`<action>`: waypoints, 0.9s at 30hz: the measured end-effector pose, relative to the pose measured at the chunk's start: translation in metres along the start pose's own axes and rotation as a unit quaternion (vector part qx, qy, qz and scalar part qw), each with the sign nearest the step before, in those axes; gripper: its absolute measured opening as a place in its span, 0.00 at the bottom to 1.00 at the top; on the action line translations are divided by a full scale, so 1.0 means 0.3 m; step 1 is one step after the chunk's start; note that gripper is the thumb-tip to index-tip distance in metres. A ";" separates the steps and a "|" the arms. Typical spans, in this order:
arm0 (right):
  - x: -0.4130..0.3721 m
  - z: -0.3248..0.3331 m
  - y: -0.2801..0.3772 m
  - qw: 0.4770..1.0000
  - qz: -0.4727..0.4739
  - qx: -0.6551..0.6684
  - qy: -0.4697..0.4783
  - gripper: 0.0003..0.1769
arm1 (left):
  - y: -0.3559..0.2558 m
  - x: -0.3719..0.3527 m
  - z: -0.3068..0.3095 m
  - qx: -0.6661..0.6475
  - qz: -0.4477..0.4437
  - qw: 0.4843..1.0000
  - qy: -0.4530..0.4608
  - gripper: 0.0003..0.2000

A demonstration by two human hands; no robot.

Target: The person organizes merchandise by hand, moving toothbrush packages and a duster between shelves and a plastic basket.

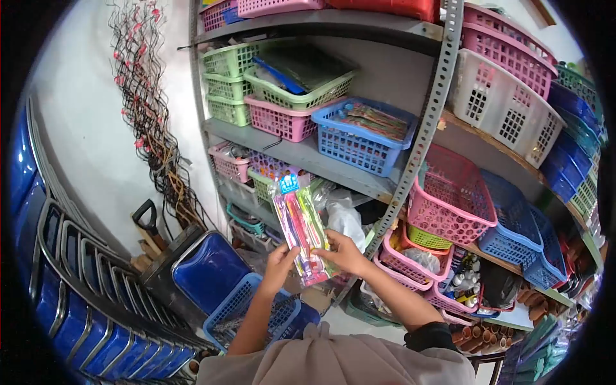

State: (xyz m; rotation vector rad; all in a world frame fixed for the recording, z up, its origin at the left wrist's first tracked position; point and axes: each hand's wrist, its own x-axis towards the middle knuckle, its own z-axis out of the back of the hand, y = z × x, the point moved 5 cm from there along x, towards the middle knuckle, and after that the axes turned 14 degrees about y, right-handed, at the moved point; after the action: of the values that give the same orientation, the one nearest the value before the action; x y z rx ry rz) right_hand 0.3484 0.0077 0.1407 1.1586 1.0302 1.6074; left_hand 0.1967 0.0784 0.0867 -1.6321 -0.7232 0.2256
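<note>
crowded storeroom, with a white wall on the left and metal shelving [301, 154] packed with plastic baskets ahead and to the right.

nearest the camera, the left hand [279, 260] and the right hand [346, 253] meet in front of the chest. both are closed on the lower end of one packet [300, 221]. the left hand's fingers curl around its lower left edge, and the right hand pinches the lower right edge with the thumb lying across the front. the packet is clear plastic with a blue header card on top. it stands nearly upright, tilted a little to the left, and holds long thin sticks in pink, yellow and green; what they are cannot be told.

just below the hands a blue mesh basket [247, 311] sits low, beside a blue padded seat [208, 269]. a stack of blue chairs [70, 301] runs along the left edge.

further back, a black d-shaped handle [146, 215] leans at the wall under a hanging bundle of dark twigs with red buds [144, 96].

behind the packet on the shelves are a pink basket [449, 205] to the right, a blue basket [362, 138] with coloured packets above it, a green basket [298, 86] higher up, and a white basket [507, 106] at upper right.
</note>
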 end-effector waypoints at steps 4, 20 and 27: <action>0.034 0.149 0.176 0.966 -0.013 -0.254 -0.040 0.21 | -0.060 0.033 -0.050 -0.025 -0.031 0.999 0.018 0.22; 0.461 0.740 0.688 0.711 -0.036 -0.652 -0.263 0.19 | -0.307 0.351 0.000 0.219 -0.117 0.965 0.087 0.19; 0.601 0.972 0.578 0.742 -0.217 -0.603 -0.197 0.25 | -0.387 0.639 -0.089 0.399 -0.200 0.890 0.094 0.22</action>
State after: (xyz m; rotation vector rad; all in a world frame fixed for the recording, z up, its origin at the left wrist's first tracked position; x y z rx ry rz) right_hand 0.5663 0.1698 0.4122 0.2525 -0.1432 1.1512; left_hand 0.3231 0.1688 0.2502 -0.6865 -0.6748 0.0444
